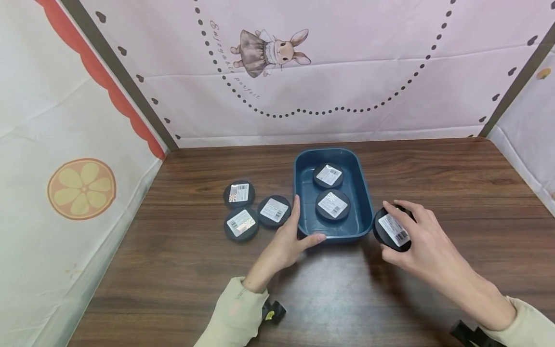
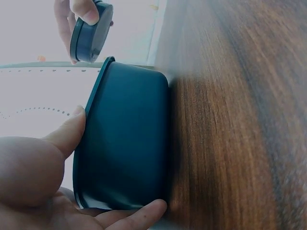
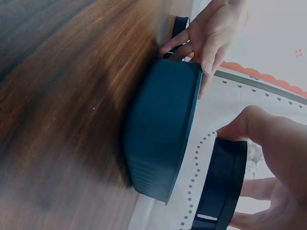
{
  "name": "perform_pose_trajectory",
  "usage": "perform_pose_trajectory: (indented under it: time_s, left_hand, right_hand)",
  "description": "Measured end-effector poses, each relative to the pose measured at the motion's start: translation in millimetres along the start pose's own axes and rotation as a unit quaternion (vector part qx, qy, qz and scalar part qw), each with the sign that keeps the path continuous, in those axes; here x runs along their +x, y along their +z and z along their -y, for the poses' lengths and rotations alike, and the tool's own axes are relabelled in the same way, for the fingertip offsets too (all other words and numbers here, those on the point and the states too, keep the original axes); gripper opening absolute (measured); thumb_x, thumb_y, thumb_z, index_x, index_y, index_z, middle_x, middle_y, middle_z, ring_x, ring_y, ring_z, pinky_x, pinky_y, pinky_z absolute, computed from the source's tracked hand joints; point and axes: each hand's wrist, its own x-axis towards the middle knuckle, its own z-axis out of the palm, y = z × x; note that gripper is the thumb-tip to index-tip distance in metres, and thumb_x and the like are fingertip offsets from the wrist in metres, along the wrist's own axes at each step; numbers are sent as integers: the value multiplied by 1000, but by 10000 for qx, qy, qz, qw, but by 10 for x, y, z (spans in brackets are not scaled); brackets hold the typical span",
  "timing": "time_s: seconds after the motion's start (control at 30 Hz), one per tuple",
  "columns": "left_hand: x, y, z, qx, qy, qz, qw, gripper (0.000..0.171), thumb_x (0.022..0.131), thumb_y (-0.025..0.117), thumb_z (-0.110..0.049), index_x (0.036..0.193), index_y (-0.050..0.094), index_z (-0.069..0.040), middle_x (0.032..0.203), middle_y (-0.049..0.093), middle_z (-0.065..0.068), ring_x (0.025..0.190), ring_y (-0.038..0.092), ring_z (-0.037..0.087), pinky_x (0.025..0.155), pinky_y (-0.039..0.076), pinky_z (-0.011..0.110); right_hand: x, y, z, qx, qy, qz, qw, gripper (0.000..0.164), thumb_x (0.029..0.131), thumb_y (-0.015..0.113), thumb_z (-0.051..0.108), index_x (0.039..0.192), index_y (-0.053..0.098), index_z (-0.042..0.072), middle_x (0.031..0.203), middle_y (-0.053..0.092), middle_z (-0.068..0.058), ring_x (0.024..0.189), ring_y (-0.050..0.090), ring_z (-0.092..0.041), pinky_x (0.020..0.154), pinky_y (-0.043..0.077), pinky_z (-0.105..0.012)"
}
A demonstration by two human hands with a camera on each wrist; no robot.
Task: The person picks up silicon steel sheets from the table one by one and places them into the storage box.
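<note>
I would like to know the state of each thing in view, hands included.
Blue rectangular plastic-looking box: upright, open-topped, on the brown wood-grain table.
Two black round containers inside it: flat, labelled sides up.
Three black round containers left of the box: flat, labelled sides up.
Black round container on the right: held off the table.
Left hand: touching the box's near left corner.
Right hand: gripping the held container.
</note>
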Motion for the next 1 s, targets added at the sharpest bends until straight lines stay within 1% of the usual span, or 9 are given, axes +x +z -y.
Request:
perform_pose_trajectory:
  time_s: [0.23, 0.33, 0.43, 0.73, 1.0]
  left_hand:
    - [-4, 1, 2, -7, 16, 2, 10000, 107, 91, 72, -42, 162, -5, -22, 169, 11, 8, 154, 22, 30, 124, 23, 51]
    - [-4, 1, 0, -9, 26, -8, 10000, 107, 91, 72, -42, 162, -5, -22, 169, 11, 7, 154, 22, 30, 124, 23, 50]
    - [-8, 0, -2, 5, 31, -9, 10000, 108, 91, 73, -42, 162, -5, -21, 170, 10, 7, 154, 22, 29, 125, 23, 49]
    - [-10, -3, 9, -9, 29, -2, 10000, 107, 91, 73, -42, 162, -4, -21, 169, 13, 9, 153, 24, 30, 124, 24, 50]
    - [1, -7, 3, -68, 30, 13, 10000, 107, 91, 73, -41, 162, -5, -21, 169, 13, 10, 153, 25, 29, 124, 24, 50]
  right_hand:
    - [75, 36, -1, 99, -709, 14, 9974, 78, 63, 81, 10, 137, 59, 5, 136, 53, -19, 111, 52, -37, 78, 51, -50]
    - [104, 49, 9, 145, -913, -48, 9957, 77, 63, 81, 9, 137, 59, 5, 136, 54, -20, 112, 52, -38, 78, 52, -50]
    - [124, 63, 30, 167, -942, -50, 9954, 77, 64, 82, 10, 138, 58, 6, 137, 54, -19, 113, 52, -38, 79, 52, -50]
    - [183, 97, 154, 142, -736, 53, 9972, 77, 69, 83, 15, 141, 57, 9, 138, 53, -17, 115, 52, -35, 80, 53, -50]
    - [257, 99, 225, 141, -779, 29, 9969, 78, 70, 84, 15, 142, 56, 10, 139, 53, -18, 115, 52, -35, 81, 54, -50]
